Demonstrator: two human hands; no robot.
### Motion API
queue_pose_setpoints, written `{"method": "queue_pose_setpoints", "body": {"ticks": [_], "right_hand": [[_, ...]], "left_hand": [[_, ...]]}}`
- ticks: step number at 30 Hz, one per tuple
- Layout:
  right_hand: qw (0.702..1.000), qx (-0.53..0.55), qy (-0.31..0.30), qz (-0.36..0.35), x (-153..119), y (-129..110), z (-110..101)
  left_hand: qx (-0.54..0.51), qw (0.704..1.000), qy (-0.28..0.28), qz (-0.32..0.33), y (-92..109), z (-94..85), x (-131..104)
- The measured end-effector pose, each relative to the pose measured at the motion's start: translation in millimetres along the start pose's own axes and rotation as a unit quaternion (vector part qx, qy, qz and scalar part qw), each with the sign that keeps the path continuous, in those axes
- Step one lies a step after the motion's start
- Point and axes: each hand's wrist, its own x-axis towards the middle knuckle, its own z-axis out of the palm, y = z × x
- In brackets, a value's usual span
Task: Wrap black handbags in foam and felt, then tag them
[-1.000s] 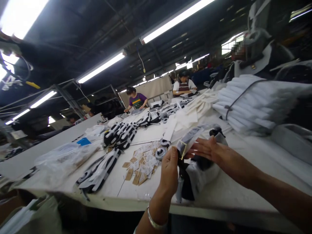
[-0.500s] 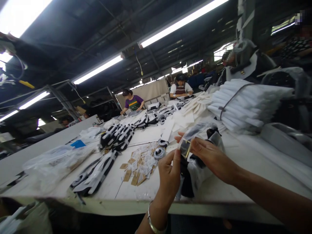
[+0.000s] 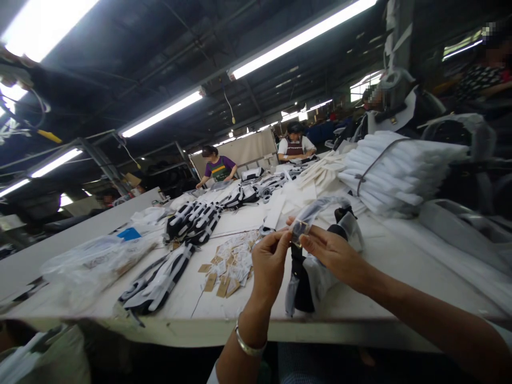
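My left hand (image 3: pixel 269 265) and my right hand (image 3: pixel 333 252) meet above the white table (image 3: pixel 224 320), both pinching a small brown tag (image 3: pixel 299 230) at the end of a clear plastic sleeve (image 3: pixel 320 208). A metal bangle sits on my left wrist. Under my hands lies a black and white garment piece (image 3: pixel 307 277) bundled in plastic. A scatter of small brown and white tags (image 3: pixel 230 264) lies just left of my left hand.
Rows of black and white folded pieces (image 3: pixel 196 218) and a strip (image 3: pixel 156 282) lie to the left, with a plastic bag (image 3: pixel 92 264). A tied stack of white fabric (image 3: pixel 396 170) sits far right. Other people work at the far end and right side.
My hands have drawn closer together and risen slightly. My left fingers now pinch the tag from the left while my right hand holds it from the right.
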Motion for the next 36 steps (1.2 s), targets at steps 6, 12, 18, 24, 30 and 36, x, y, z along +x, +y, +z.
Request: {"method": "queue_pose_setpoints", "body": {"ticks": [6, 12, 18, 24, 30, 36], "right_hand": [[1.000, -0.011, -0.006, -0.011, -3.2, 28.7, 8.3], [0.994, -0.108, 0.011, -0.004, -7.4, 39.0, 3.5], [0.996, -0.041, 0.078, 0.004, -12.6, 22.2, 1.8], [0.973, 0.207, 0.079, 0.070, 9.1, -7.2, -15.0], [0.970, 0.202, 0.085, 0.108, 16.5, -25.3, -24.2], [0.993, 0.096, 0.048, 0.049, 17.1, -4.9, -35.4]], "left_hand": [[0.264, 0.949, 0.045, 0.165, -24.2, -4.7, -12.5], [0.135, 0.988, -0.032, 0.066, -33.8, -10.1, -25.1], [0.000, 0.997, -0.064, -0.046, -2.2, -11.5, 5.1], [-0.054, 0.981, -0.158, -0.099, 14.0, -3.7, 28.0], [-0.022, 0.970, -0.232, -0.071, 10.7, -8.6, 25.2], [-0.130, 0.948, -0.252, -0.141, 28.1, -1.3, 39.7]]}}
